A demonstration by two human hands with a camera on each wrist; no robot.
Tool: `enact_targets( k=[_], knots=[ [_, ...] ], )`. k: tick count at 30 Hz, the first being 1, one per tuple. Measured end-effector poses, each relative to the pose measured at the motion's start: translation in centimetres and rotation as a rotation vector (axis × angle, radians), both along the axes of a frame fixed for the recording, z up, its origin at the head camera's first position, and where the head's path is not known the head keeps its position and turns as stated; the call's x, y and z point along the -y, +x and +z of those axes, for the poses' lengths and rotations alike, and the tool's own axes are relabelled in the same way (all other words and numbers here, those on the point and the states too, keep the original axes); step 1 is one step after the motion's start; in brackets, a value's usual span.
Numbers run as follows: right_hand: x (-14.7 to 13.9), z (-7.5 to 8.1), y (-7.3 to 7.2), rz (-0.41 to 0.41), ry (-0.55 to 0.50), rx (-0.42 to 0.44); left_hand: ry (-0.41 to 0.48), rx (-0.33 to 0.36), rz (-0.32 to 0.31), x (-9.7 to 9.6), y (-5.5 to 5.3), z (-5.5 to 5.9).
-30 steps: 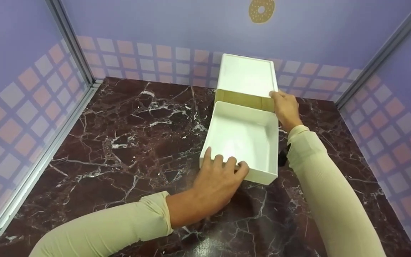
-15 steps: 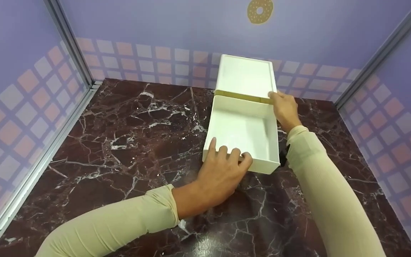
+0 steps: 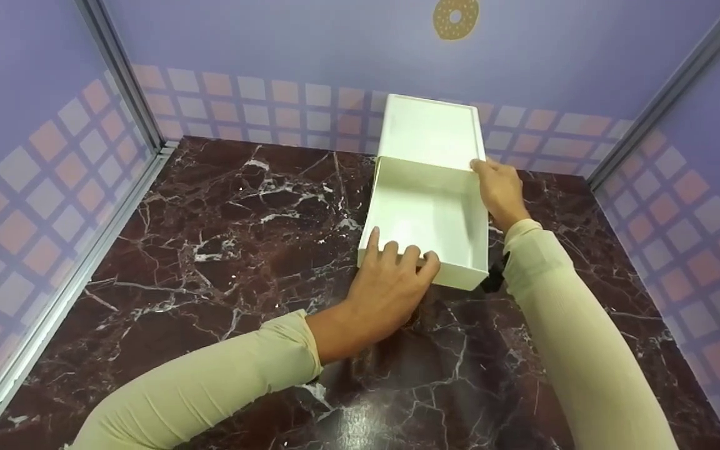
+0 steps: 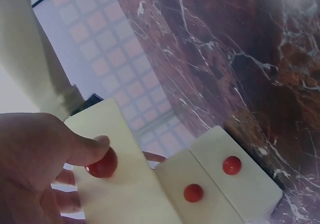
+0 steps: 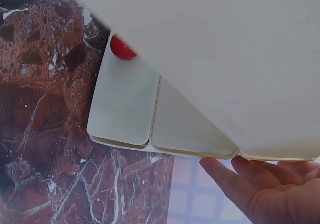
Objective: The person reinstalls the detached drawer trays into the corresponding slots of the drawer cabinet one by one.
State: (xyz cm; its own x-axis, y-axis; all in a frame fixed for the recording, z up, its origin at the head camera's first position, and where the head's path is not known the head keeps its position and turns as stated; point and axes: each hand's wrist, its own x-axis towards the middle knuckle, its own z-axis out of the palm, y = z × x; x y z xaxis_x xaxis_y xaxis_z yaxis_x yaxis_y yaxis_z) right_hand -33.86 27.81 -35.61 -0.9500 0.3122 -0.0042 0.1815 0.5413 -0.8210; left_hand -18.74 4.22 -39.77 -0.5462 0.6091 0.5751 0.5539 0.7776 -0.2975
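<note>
A white drawer cabinet (image 3: 433, 131) stands against the back wall with its top drawer (image 3: 429, 215) pulled out. Nothing lies in the drawer. My left hand (image 3: 388, 294) holds the drawer's front, fingertips over its front rim; in the left wrist view the thumb presses a round red knob (image 4: 106, 165). My right hand (image 3: 502, 190) grips the cabinet's right front corner, thumb on the top and fingers along the side. Two lower drawers with red knobs, one a lower knob (image 4: 232, 165), sit closed beneath. In the right wrist view the pulled-out drawer covers part of these fronts.
Dark red marbled tabletop (image 3: 241, 250) spreads left of the cabinet and in front of it. Purple walls with pink and white squares (image 3: 254, 100) enclose the back and both sides. A metal rail (image 3: 79, 275) runs along the left edge.
My left hand has pushed the drawer back toward the cabinet, and the tan gap behind the drawer is gone from view. My right hand has stayed on the cabinet's corner.
</note>
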Motion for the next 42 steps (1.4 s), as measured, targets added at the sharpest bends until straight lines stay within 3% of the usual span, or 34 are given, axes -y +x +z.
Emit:
enact_targets(
  k=[8,15,19,25,29,36,42],
  knots=[
    [-0.1,0.0,0.1,0.009,0.004,0.011,0.017,-0.042,-0.009,-1.1,-3.1,-0.2],
    [0.0,0.2,0.2,0.005,0.011,0.015,0.015,-0.07,-0.01,-1.8,-4.5,-0.4],
    [0.1,0.2,0.1,0.011,0.012,0.01,-0.026,-0.036,0.004,-1.5,-3.9,-1.1],
    [0.1,0.2,0.0,0.004,0.015,0.002,-0.18,0.071,0.054,-1.8,-0.8,-3.5],
    [0.1,0.3,0.0,-0.005,0.023,0.001,-0.242,0.143,0.101,-2.0,0.3,-4.9],
    [0.1,0.3,-0.1,0.0,0.012,0.013,-0.257,0.167,0.129,-2.0,-0.2,-5.5],
    [0.0,0.3,0.0,0.009,-0.028,0.011,-0.237,0.202,0.145,-2.5,-2.2,-5.1]
  ],
)
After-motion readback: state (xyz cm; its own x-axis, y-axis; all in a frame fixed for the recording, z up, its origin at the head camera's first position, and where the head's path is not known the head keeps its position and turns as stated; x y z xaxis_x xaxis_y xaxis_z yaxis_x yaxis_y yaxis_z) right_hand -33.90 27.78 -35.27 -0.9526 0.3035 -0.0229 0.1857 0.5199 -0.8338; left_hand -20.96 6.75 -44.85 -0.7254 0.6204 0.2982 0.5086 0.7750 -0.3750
